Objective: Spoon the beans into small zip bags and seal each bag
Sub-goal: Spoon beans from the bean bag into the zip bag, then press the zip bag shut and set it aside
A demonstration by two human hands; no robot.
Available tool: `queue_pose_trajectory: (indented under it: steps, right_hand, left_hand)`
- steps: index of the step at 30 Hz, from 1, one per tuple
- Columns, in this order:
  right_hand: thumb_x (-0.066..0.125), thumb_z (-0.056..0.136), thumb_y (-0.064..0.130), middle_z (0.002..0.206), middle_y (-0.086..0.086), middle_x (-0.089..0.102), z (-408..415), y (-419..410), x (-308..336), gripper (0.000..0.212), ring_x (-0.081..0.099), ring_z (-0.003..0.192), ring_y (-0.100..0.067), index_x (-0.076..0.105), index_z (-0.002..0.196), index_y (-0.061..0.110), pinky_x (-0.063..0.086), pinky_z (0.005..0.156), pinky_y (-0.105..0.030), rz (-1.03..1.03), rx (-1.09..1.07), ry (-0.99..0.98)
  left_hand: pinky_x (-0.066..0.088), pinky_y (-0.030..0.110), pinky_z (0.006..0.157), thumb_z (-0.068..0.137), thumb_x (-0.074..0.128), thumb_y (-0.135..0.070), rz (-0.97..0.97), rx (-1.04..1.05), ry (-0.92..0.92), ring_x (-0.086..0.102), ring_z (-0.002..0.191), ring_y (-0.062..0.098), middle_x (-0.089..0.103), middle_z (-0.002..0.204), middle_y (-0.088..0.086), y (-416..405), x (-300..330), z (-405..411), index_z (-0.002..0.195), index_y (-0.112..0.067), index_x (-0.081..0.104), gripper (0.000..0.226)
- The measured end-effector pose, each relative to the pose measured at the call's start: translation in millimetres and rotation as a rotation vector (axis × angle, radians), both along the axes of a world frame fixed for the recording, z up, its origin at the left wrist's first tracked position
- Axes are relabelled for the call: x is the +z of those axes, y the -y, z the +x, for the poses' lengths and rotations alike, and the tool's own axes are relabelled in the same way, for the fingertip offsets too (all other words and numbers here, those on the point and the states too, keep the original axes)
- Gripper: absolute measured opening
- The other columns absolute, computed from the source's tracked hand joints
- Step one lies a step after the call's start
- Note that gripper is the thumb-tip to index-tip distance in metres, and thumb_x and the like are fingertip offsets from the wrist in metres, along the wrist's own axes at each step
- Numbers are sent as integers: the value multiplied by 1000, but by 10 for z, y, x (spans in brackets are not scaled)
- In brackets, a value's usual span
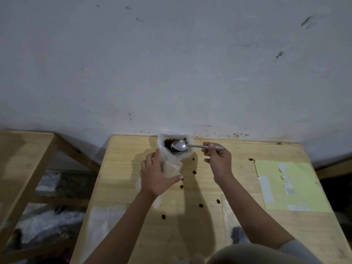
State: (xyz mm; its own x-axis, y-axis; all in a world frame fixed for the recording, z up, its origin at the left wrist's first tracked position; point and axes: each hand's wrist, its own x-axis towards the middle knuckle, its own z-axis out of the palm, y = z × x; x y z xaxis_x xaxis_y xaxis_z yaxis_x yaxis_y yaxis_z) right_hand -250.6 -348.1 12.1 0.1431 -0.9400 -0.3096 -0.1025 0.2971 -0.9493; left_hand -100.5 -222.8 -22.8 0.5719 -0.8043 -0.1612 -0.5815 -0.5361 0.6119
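Right hand (217,161) fingers gripped spoon (180,145) over bean sack (172,143); left hand (156,176) fingers held zip bag (170,166). Risk: beans spilling onto table (209,225) toward 6 o'clock.

One spoon (180,145); one yellow sheet (291,187); about eight loose beans (194,172) on table (190,235).
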Motion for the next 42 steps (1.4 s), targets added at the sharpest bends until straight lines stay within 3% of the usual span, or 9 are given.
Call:
queue_pose_trajectory:
  steps: [8,12,15,18,22,26,29,34,42]
  right_hand:
    - [56,92,19,98,-9,69,288,124,-352,7,64,92,-23,59,98,17,49,76,-31,35,35,-167]
    - [62,89,26,118,-13,57,334,164,-432,31,56,105,-28,54,115,12,44,77,-32,9,32,-347]
    - [59,87,23,116,-14,51,241,79,-321,32,43,107,-31,57,116,10,38,82,-34,-340,-121,-556]
    - [53,87,20,95,-5,62,124,-101,-148,18,54,89,-19,65,97,10,40,78,-23,-780,-26,-370]
    - [55,94,16,83,2,71,20,-358,157,13,68,75,-11,67,89,17,50,66,-21,-331,331,-46]
    - [52,96,20,72,10,69,-45,-527,235,17,66,67,-4,68,92,17,54,71,-26,-41,363,133]
    - [59,91,20,82,-1,71,-139,-688,152,14,69,73,-12,69,90,10,56,72,-27,-29,281,149]
    - [67,86,17,70,-6,66,-429,-874,9,15,63,67,-15,68,74,9,54,71,-35,-55,111,84]
    - [63,89,12,64,-7,63,-870,-985,-39,20,59,64,-19,63,69,11,51,66,-33,-117,7,60]
  left_hand:
    - [32,37,103,42,64,-79,-119,76,-28,30,123,18,34,136,0,7,35,-25,143,-16,26,124]
    - [40,39,95,45,69,-73,-270,116,-61,29,112,7,37,128,-7,11,96,-71,132,-16,35,110]
    - [40,40,97,46,72,-71,-321,134,-74,28,113,5,33,125,-13,23,132,-89,130,-17,36,106]
    - [42,42,99,45,77,-67,-354,196,-159,32,118,9,32,125,-15,30,188,-121,127,-25,34,101]
    - [44,37,99,49,84,-55,-415,237,-330,33,125,16,29,123,-17,4,360,-207,123,-32,32,94]
    - [51,35,89,48,80,-65,-384,167,-430,33,125,14,27,125,-15,-116,503,-301,130,-25,34,102]
    - [46,31,95,73,73,-46,-366,154,-462,44,119,14,36,129,-9,-285,453,-390,131,-22,41,70]
    - [48,14,74,85,68,-20,-424,211,-468,62,90,12,62,101,-8,-477,402,-580,100,-21,58,18]
    - [52,38,77,84,70,-16,-389,153,-579,64,78,19,69,82,7,-426,360,-867,83,-18,66,5]
